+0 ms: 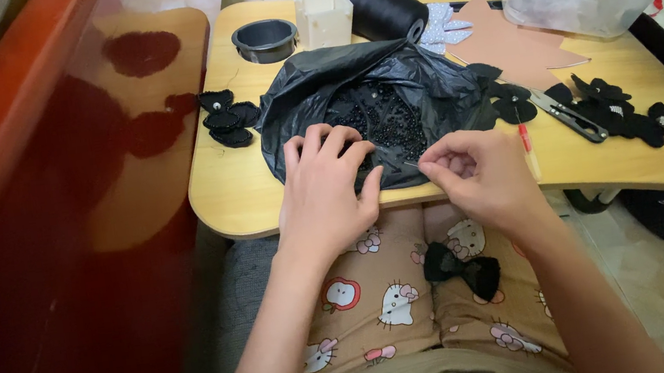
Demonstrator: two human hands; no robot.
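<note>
Head view. Left hand (322, 189) rested on black bag (362, 93), fingers (317, 141) spread apart over the beads (385, 124), clamped on nothing. Right hand (480, 175) at 3 o'clock of left, thumb and forefinger pinched together on a thin needle (412, 165), tip pointing toward 9 o'clock at bag edge. Bag lay open at centre of small wooden table (237, 182). Black bow (464, 267) lay on lap at 6 o'clock of right hand. Finished bows (227, 116) at 9 o'clock of bag. Snips (566, 114) and more bows (626, 113) at 3 o'clock. Thread cone (383, 4) and cup (265, 40) at 12 o'clock.
</note>
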